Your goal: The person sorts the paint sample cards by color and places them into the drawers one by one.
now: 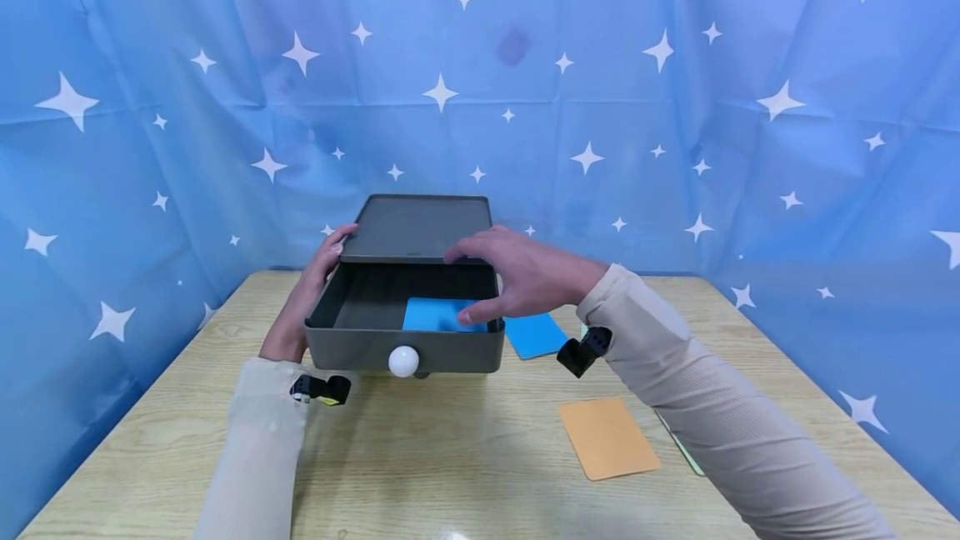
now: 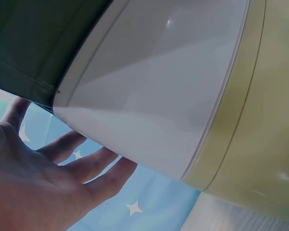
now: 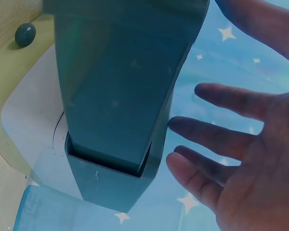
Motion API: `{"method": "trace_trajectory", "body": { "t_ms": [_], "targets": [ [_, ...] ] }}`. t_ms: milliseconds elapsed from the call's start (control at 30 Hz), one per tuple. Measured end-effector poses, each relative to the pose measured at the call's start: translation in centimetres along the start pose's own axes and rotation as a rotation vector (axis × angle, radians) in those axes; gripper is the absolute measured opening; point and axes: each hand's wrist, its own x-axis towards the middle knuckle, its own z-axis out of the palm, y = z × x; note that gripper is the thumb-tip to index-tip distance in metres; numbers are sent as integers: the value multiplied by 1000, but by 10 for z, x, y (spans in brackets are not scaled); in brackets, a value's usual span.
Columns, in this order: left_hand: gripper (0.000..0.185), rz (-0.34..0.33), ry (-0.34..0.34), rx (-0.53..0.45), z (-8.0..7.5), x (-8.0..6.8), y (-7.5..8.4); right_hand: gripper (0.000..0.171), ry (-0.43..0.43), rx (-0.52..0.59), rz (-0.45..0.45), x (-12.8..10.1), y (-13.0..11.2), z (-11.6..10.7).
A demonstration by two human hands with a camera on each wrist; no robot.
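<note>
At the centre of the frame, on the wooden desk [image 1: 450,457], stands a grey drawer box [image 1: 416,227] with its drawer [image 1: 375,344] pulled out toward me, white knob [image 1: 403,361] in front. My left hand [image 1: 311,290] rests flat against the box's left side, fingers straight and relaxed. My right hand [image 1: 517,273] hovers over the open drawer, its grip spread and holding nothing, just above a blue card [image 1: 435,315] lying inside. Right of the drawer lies another blue card [image 1: 534,334], and lower right an orange card [image 1: 609,437].
</note>
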Motion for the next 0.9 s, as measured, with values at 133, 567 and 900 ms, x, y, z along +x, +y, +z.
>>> {"method": "trace_trajectory", "body": {
  "t_ms": [133,567,900],
  "targets": [
    [54,-3,6,5,0,1,0,69,6,9,18,-3,3,-2],
    [54,13,18,-4,3,0,0,70,79,117,64,-9,29,-6],
    [54,2,18,-2,4,3,-3,56,160,254,101,-9,95,16]
  ]
}}
